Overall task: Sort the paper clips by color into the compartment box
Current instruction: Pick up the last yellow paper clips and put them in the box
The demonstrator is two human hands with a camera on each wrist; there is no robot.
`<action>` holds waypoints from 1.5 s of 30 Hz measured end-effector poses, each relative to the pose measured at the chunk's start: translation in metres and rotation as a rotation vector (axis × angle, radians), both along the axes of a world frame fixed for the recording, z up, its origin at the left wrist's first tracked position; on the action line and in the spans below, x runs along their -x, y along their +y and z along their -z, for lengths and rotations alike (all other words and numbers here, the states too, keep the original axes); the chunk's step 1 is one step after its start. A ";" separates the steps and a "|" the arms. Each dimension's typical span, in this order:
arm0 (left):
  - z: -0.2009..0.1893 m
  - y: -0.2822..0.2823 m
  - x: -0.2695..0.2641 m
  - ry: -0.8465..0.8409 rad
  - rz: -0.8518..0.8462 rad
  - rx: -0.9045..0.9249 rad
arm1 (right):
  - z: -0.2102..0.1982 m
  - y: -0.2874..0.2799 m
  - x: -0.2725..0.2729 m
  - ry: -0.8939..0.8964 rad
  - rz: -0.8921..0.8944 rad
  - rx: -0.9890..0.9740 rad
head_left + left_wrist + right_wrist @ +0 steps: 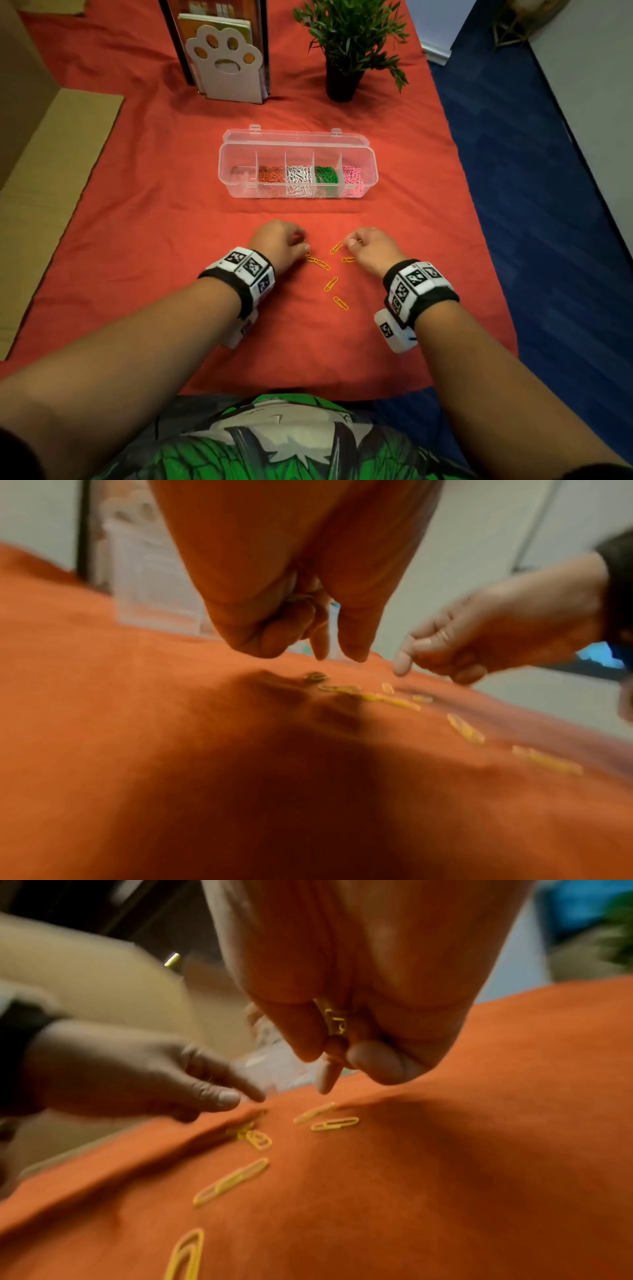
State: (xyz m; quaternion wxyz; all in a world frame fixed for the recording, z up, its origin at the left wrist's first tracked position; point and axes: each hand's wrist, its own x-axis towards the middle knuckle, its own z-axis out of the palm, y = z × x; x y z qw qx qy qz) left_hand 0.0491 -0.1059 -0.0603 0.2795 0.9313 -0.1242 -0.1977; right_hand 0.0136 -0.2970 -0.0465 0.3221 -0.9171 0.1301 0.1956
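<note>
Yellow paper clips (331, 284) lie on the orange-red cloth (154, 222) over the surface. The clear compartment box (298, 150) at 12 o'clock holds orange, white, green and pink clips, one colour per compartment. Black-and-white checked marker bands (246, 270) wrap both wrists, a green, white and grey print shirt (274, 442) shows at 6 o'clock, and the floor (534, 205) at 3 o'clock is blue.

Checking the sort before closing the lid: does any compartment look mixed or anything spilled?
Nothing mixed: the compartment box shows orange, white, green and pink clips apart. Yellow paper clips lie loose on the red cloth, unsorted, not spilled.
</note>
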 end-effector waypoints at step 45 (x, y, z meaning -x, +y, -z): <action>0.013 -0.008 0.019 -0.126 0.135 -0.219 | 0.015 0.055 0.029 -0.137 -0.274 0.437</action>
